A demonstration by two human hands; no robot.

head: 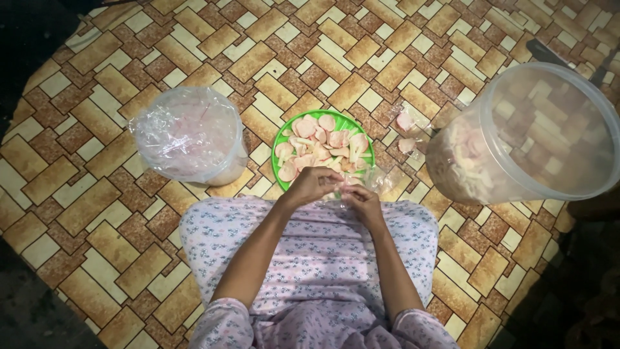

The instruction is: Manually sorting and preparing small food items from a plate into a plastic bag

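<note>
Dim overhead light, dark vignetted corners

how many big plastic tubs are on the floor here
2. One tub, covered with crinkled clear film, stands left of the green plate. The other clear tub lies tilted at right, partly filled with pale pink crackers. Others may lie outside the view.
</note>
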